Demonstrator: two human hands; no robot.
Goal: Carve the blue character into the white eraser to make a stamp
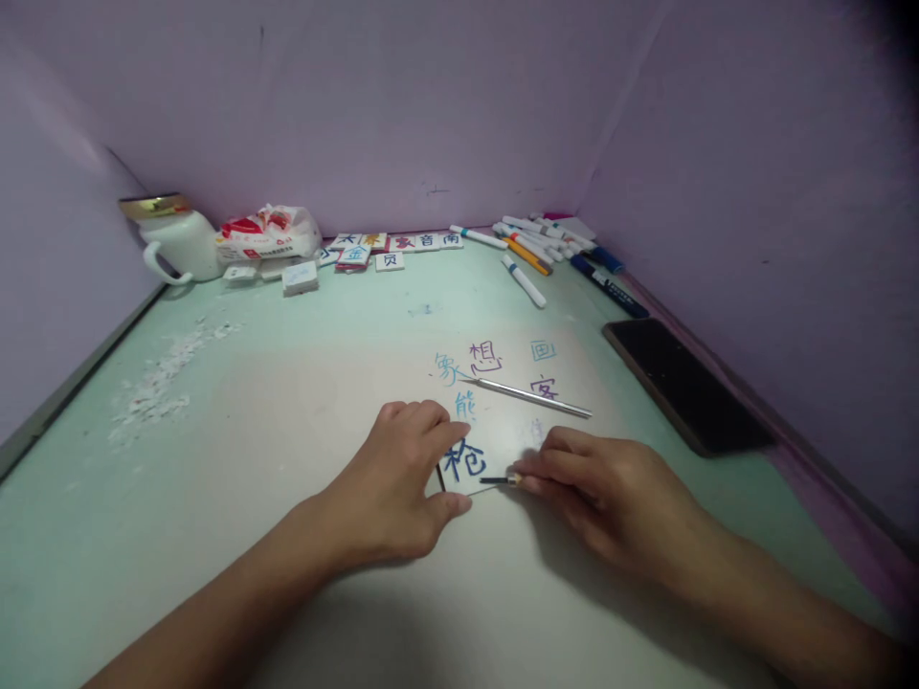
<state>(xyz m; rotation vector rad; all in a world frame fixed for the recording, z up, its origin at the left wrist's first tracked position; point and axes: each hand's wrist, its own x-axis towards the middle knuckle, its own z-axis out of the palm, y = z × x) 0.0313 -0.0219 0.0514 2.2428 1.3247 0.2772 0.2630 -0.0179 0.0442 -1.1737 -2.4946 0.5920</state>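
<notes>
In the head view, a small white card (474,448) with a dark blue character lies flat at the middle of the table. My left hand (409,478) grips it from the left, with the fingers at its upper edge and the thumb at its lower edge. Between the fingers of my right hand (595,478) is a slim tool (495,479) with a narrow dark tip and a metal collar; its handle is hidden. The tip points left, over the lower part of the card. Behind the card lies a silver pen-shaped craft knife (535,395).
Coloured characters are written on the table (302,402) behind my hands. White shavings (162,383) lie left; a phone (682,383) lies right. Along the back are a white mug (179,244), a red-and-white packet (269,234), character tiles (390,261) and several markers (524,280).
</notes>
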